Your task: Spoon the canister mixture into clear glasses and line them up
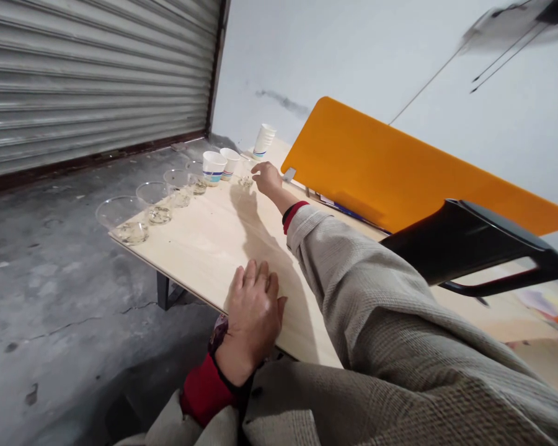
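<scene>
The fingers (256,168) of the right hand (266,176) were bent in a narrow curl at the rim of a clear cup (245,181); whether they had closed on it, I could not tell. That cup stood at the far end of the desk (199,241), just right of two white paper cups (214,168). The left hand (253,310) lay palm down near the desk's front edge, its fingers lightly spread and holding nothing.

As far as could be judged, most of the arranging was done: four other clear cups (132,233) stood upright in a line along the left edge, and the paper pair carried that line on. The cup by the right hand sat off to the side and seemed to be the one piece being dealt with; whether it was being placed or taken up did not show.

It looked thin and see-through, wider at the mouth, with glints around its base; any contents were too faint to make out. The paper cups were white with blue print low on their sides.

Farther off rose a stack of paper cups (263,141), and to its right an orange panel (381,161). Beyond the desk's left edge were a grey floor (65,322) and a metal shutter (97,74).
</scene>
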`<state>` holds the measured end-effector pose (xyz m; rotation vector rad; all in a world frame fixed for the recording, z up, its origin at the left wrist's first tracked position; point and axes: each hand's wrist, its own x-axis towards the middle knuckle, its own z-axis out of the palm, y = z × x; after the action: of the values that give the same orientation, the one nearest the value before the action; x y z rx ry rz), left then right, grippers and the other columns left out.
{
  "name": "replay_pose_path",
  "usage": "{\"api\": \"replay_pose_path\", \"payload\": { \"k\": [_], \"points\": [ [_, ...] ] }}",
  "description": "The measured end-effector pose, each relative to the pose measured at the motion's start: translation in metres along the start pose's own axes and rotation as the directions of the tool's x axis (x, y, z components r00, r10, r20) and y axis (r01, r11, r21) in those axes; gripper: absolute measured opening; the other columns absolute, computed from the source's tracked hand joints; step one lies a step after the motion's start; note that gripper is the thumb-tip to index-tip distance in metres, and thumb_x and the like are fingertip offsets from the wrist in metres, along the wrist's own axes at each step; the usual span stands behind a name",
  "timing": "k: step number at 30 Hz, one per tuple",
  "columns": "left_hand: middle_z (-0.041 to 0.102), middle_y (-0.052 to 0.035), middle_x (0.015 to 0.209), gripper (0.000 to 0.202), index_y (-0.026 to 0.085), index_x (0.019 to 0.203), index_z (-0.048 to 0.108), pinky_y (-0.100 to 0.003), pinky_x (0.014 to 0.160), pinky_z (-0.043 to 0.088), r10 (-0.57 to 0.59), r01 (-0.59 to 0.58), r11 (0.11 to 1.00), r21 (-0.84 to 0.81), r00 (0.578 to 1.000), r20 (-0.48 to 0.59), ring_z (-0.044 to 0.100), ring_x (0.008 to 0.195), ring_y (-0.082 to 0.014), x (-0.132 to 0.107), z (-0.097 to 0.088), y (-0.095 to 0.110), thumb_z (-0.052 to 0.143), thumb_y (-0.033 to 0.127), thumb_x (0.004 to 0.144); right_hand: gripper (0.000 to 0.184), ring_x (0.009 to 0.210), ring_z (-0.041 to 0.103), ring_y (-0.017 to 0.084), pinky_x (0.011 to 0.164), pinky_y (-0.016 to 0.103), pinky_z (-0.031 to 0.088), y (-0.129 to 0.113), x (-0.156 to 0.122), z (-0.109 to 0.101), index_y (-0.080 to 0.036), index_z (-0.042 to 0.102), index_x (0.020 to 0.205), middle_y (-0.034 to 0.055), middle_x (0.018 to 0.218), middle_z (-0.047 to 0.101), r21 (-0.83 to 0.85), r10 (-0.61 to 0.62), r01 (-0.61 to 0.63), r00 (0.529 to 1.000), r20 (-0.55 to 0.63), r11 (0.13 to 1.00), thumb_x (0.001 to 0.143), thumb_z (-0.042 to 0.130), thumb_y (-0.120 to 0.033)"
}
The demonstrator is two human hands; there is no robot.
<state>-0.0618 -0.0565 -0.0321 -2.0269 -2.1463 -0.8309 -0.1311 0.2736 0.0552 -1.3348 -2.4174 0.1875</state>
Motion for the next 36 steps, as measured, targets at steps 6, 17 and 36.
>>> {"api": "replay_pose_path", "payload": {
  "k": [6, 17, 36],
  "points": [
    [0.066, -0.0193, 0.157, 0.04, 0.013, 0.138, 0.07, -0.063, 0.122, 0.049, -0.001, 0.001, 1.0, -0.025, 1.0, -0.007, 0.055, 0.152, -0.0413, 0.001, -0.001, 0.001, 0.063, 0.033, 0.105, 0.032, 0.116, 0.073, 0.026, 0.097, 0.035, 0.055, -0.021, -0.008, -0.001, -0.021, 0.081, 0.123, 0.0099, 0.131, 0.08, -0.014, 0.076, -0.076, 0.997, -0.015, 0.997, 0.099, 0.061, -0.014],
    [0.066, -0.0171, 0.158, 0.041, 0.012, 0.139, 0.07, -0.061, 0.123, 0.05, -0.006, 0.006, 1.0, -0.014, 1.0, -0.012, 0.056, 0.152, -0.0413, 0.001, 0.001, 0.001, 0.062, 0.034, 0.106, 0.033, 0.122, 0.074, 0.025, 0.099, 0.034, 0.055, -0.033, -0.014, -0.01, -0.02, 0.08, 0.127, 0.0103, 0.133, 0.081, 0.059, 0.087, -0.087, 0.996, 0.005, 0.995, 0.1, 0.06, -0.014],
    [0.065, -0.019, 0.158, 0.04, 0.012, 0.139, 0.069, -0.063, 0.122, 0.049, 0.004, -0.004, 1.0, -0.015, 1.0, -0.017, 0.055, 0.152, -0.0418, 0.0, 0.002, 0.0, 0.062, 0.033, 0.105, 0.033, 0.114, 0.077, 0.029, 0.093, 0.034, 0.057, -0.026, -0.007, -0.011, -0.018, 0.084, 0.117, 0.0143, 0.124, 0.082, -0.226, -0.012, 0.013, 1.0, 0.004, 0.974, 0.099, 0.058, -0.008]
  ]
}}
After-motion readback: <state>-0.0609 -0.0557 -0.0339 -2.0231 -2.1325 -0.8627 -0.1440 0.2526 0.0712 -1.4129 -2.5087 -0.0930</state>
